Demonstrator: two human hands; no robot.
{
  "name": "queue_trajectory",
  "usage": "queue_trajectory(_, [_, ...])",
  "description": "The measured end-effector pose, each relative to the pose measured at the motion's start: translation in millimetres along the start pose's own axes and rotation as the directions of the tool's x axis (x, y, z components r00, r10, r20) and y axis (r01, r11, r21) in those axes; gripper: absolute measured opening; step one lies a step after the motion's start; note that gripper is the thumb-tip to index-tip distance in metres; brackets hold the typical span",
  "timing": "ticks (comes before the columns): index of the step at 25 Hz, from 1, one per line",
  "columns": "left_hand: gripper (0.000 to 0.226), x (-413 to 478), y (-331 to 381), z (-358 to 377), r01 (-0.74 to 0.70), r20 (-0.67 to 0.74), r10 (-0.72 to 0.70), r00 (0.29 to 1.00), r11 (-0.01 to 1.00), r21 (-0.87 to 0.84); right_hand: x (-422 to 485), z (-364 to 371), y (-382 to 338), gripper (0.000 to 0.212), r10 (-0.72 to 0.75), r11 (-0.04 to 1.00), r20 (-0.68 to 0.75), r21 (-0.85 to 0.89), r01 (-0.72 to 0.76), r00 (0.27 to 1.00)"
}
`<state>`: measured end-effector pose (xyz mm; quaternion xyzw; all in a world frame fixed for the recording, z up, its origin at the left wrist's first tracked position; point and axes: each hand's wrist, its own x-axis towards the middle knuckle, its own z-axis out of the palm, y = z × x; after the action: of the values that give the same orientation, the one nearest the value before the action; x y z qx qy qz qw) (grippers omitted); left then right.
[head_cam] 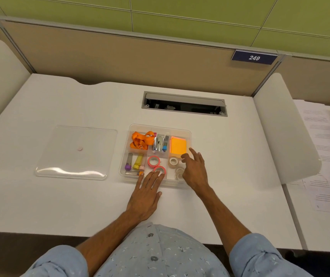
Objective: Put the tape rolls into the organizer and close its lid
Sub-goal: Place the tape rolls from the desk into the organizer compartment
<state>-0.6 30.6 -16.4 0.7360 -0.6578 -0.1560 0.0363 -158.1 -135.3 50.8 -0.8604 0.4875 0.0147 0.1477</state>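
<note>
The lid (76,151) is what the coming move turns on, by my reading: it lies flat on the surface (230,148), well apart to the left of the left hand (147,193) and farther still from the right hand (195,169). So the left hand is the nearer one to fetch it. Its long axis runs left to right, matching the organizer (188,134) beside it. It is clear plastic with rounded corners and a small pink dot near its middle.

The left hand is spread and flat, palm down, its fingertips over the near wall of the organizer and touching the nearer pink roll (160,169). It pinches nothing. The right hand hovers over the near right compartment with fingers loosely spread and curled, holding nothing that I can see.

All the tape rolls appear to be in already. A second pink roll (153,160) sits just beyond the left fingertips, in the middle compartment. A beige roll (173,161) lies just left of the right hand, and a clear roll (179,172) is partly hidden beneath it. Only the closing seems left.
</note>
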Motion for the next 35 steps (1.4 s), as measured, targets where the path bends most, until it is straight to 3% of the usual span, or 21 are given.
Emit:
queue_trajectory(4, [0.067, -0.5, 2.0, 0.7, 0.011, 0.000, -0.011, 1.000, 1.000, -0.004, -7.0, -6.9, 18.2, 0.030, -0.092, 0.989, 0.050, -0.108, 0.097, 0.995])
queue_trajectory(7, [0.066, -0.9, 3.6, 0.5, 0.019, -0.001, -0.019, 1.000, 1.000, -0.022, -8.1, -5.4, 14.6, 0.028, -0.088, 0.977, 0.142, -0.183, 0.113, 0.986])
queue_trajectory(12, [0.067, -1.2, 3.6, 1.3, 0.027, 0.001, -0.027, 1.000, 1.000, 0.002, -5.4, -3.8, 7.9, 0.024, -0.053, 0.972, 0.142, -0.221, 0.084, 0.988])
queue_trajectory(17, [0.067, -0.5, 4.2, 0.7, 0.028, -0.001, -0.028, 1.000, 1.000, 0.002, -2.7, -0.6, -2.7, 0.030, -0.024, 0.984, 0.067, -0.177, 0.036, 0.997])
queue_trajectory(26, [0.068, 1.3, 1.8, 1.7, 0.021, 0.020, -0.021, 1.000, 1.000, 0.011, -1.0, 9.0, -14.6, 0.029, -0.034, 0.988, 0.115, -0.144, 0.050, 0.993])
queue_trajectory(31, [0.067, 0.5, 0.2, 2.1, 0.008, 0.006, -0.007, 1.000, 1.000, -0.013, -3.8, 1.9, -0.8, 0.035, -0.003, 0.994, 0.015, -0.105, 0.004, 1.000])
queue_trajectory(35, [0.067, 0.4, -0.4, 2.6, -0.002, 0.004, 0.002, 1.000, 1.000, -0.001, -2.8, -2.5, 6.3, 0.048, -0.034, 0.967, 0.137, -0.247, 0.067, 0.990])
